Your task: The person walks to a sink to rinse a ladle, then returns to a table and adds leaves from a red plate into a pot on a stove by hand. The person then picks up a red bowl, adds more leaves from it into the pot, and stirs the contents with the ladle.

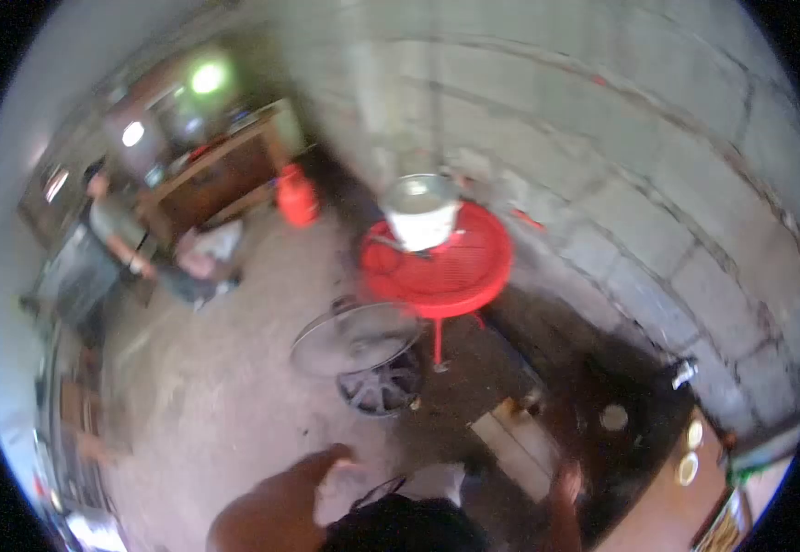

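Note:
My left hand (337,457) is over the concrete floor at the lower middle, smeared by motion, with its fingers not clear. My right hand (569,480) hangs low on the right, close by a pale wooden block or low bench (517,448); its fingers are blurred too. Ahead of my left hand, a grey round disc (356,340) is tilted over a dark spoked wheel (379,386). Farther on, a red round table (437,285) carries a white bucket (421,225) and a dark long tool.
A red gas cylinder (297,198) stands before a wooden workbench (211,179) at the back. Another person (124,225) sits at the left. A block wall (584,156) runs along the right. Nearer, a wooden tabletop (662,497) holds two small round pale things.

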`<state>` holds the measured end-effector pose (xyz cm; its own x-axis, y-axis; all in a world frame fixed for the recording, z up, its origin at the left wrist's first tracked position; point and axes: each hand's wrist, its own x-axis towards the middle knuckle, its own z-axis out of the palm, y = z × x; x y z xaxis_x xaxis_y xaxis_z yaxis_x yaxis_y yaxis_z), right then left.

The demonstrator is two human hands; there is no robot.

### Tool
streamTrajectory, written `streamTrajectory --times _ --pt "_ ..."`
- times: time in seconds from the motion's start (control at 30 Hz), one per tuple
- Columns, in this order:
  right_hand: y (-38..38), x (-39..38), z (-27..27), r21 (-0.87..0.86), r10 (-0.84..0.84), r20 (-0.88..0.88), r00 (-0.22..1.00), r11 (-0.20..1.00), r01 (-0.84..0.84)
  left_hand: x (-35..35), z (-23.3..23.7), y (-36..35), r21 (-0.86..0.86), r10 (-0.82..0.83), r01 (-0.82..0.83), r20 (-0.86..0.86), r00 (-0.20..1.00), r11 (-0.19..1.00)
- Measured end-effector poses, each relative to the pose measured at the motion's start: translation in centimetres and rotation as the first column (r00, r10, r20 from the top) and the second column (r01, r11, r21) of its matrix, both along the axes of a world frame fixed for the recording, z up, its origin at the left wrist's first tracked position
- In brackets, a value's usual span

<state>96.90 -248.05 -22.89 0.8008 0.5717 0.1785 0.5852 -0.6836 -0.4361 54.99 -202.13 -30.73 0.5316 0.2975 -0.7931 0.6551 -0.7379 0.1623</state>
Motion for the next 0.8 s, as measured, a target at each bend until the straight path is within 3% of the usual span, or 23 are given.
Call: streamTrajectory --times 0.07,0.13,0.17,0.2,0.23,0.3,0.37,0.47,0.63,0.8 --pt "2.4 0.5 -1.4 0.005 0.056 0.092 0.994 0.998 -0.057 -16.5 4.3 2.1 0.175 0.4 -0.388 -0.042 0.915 0.905" --pt "5.4 0.1 -3.3 0.029 0.18 0.518 0.836 0.973 -0.227 -31.5 9.0 -0.4 0.403 0.725 -0.663 -0.003 0.689 0.631" --pt "7.0 -1.3 -5.3 0.043 0.194 0.527 0.828 0.966 -0.254 -37.3 10.9 -3.1 0.515 0.834 -0.73 0.052 0.55 0.449" --pt "8.3 -2.8 -7.0 0.095 0.158 0.24 0.958 0.978 -0.185 -41.6 12.6 -6.4 0.606 0.901 -0.748 0.112 0.418 0.271" --pt "9.6 -3.3 -8.1 0.11 0.12 -0.069 0.99 0.988 -0.112 -44.8 13.6 -10.1 0.657 0.938 -0.746 0.179 0.296 0.11" --pt "11.8 -7.1 -5.7 -0.167 0.346 0.088 0.934 0.93 -0.329 -48.6 13.4 -17.6 0.623 0.969 -0.777 0.234 0.078 -0.088" --pt "14.4 -11.6 -5.2 -0.218 0.454 -0.027 0.891 0.867 -0.449 -47.6 10.3 -22.8 0.428 0.978 -0.892 0.2 -0.063 -0.145" --pt "18.1 -18.8 -5.1 -0.238 0.505 -0.237 0.83 0.798 -0.553 -42.4 5.3 -26.4 0.119 0.984 -0.982 0.112 -0.136 -0.149" --pt "27.0 -29.2 -5.5 -0.315 0.562 -0.411 0.718 0.651 -0.69 -37.8 0.8 -26.1 -0.205 0.992 -0.972 0.019 -0.122 -0.116" --pt "41.5 -41.0 -6.5 -0.309 0.608 -0.486 0.628 0.552 -0.774 -46.1 -2.2 -15.6 -0.26 0.999 -0.966 0.033 -0.003 0.006"
